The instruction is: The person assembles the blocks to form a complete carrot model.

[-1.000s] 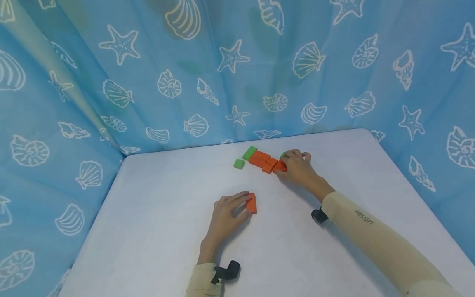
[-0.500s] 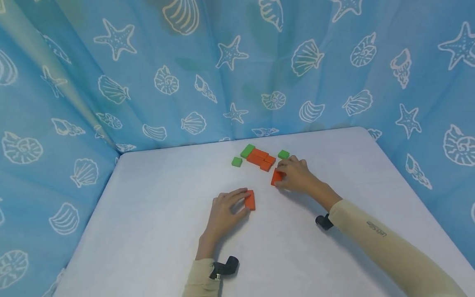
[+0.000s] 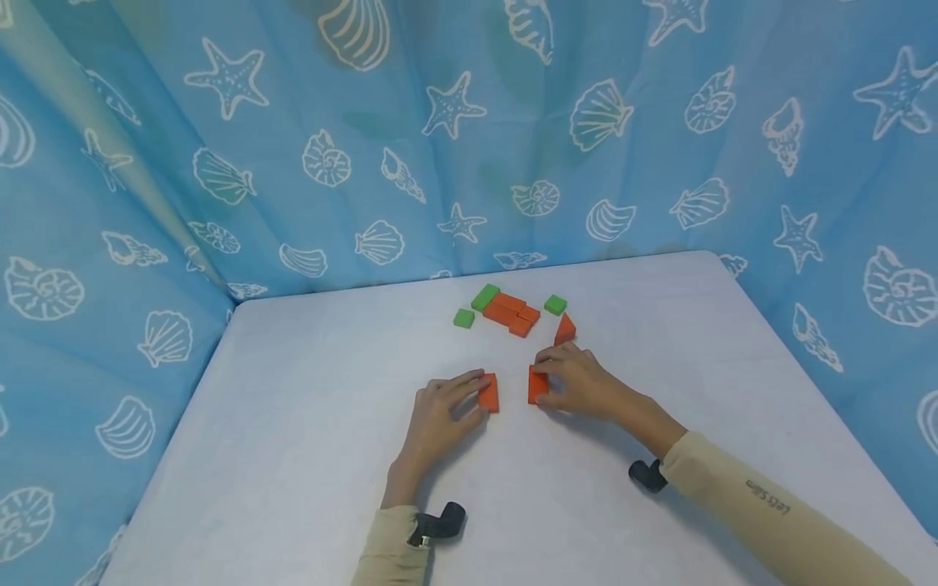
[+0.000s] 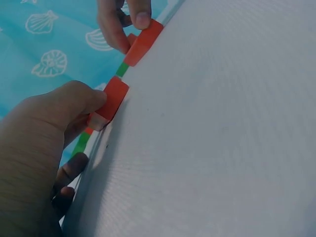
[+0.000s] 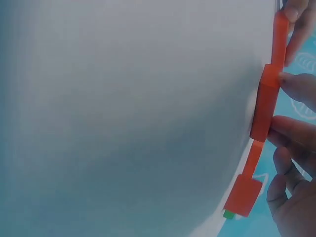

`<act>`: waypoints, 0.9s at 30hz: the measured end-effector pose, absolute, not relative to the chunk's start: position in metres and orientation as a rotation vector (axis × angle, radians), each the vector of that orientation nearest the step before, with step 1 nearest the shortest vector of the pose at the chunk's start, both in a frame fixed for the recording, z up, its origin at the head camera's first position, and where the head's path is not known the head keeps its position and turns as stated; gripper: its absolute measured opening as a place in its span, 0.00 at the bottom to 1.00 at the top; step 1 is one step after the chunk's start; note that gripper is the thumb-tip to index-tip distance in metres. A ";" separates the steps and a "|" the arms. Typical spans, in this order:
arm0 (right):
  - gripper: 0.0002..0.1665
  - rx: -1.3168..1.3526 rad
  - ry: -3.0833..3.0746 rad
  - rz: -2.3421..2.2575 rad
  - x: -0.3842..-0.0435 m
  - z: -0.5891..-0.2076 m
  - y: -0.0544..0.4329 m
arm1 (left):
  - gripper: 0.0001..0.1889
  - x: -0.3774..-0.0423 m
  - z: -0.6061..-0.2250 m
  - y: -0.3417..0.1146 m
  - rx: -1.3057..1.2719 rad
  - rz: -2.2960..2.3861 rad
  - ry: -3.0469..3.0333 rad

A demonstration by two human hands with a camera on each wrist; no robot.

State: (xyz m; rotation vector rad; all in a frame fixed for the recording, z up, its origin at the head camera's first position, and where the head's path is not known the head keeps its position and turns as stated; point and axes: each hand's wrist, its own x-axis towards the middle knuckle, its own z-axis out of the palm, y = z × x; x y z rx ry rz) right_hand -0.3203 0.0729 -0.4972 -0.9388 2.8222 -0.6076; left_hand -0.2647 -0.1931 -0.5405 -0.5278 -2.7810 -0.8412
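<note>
My left hand (image 3: 438,419) pinches an orange block (image 3: 488,394) lying on the white table, thumb on the near end and fingertips on the far end. To its right, my right hand (image 3: 579,381) holds another orange block (image 3: 537,385) between thumb and fingers. A gap separates the two blocks. In the left wrist view, the thumb presses the left block (image 4: 116,96), and the right block (image 4: 144,43) is beyond it. The right wrist view shows the right block (image 5: 265,104) from the side. Just behind the right hand is an orange triangular block (image 3: 565,329).
Farther back, several orange blocks (image 3: 506,309) lie together with a green block (image 3: 485,296) at their left end. Two small green blocks (image 3: 464,318) lie apart on either side. A blue shell-patterned curtain (image 3: 410,146) borders the white table (image 3: 308,407).
My right hand has drawn an orange block from beside the cluster toward me, near the left hand's block. The triangular block and right green block have come into view. The left hand stays put.
</note>
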 end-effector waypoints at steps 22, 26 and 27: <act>0.32 -1.073 2.795 -0.604 -0.315 -0.498 0.042 | 0.23 -0.265 -0.542 -0.195 -0.534 -0.837 -2.775; 0.31 -1.085 2.783 -0.605 -0.315 -0.497 0.040 | 0.23 -0.265 -0.542 -0.196 -0.545 -0.833 -2.779; 0.31 -1.087 2.780 -0.611 -0.315 -0.497 0.039 | 0.23 -0.265 -0.542 -0.197 -0.550 -0.829 -2.775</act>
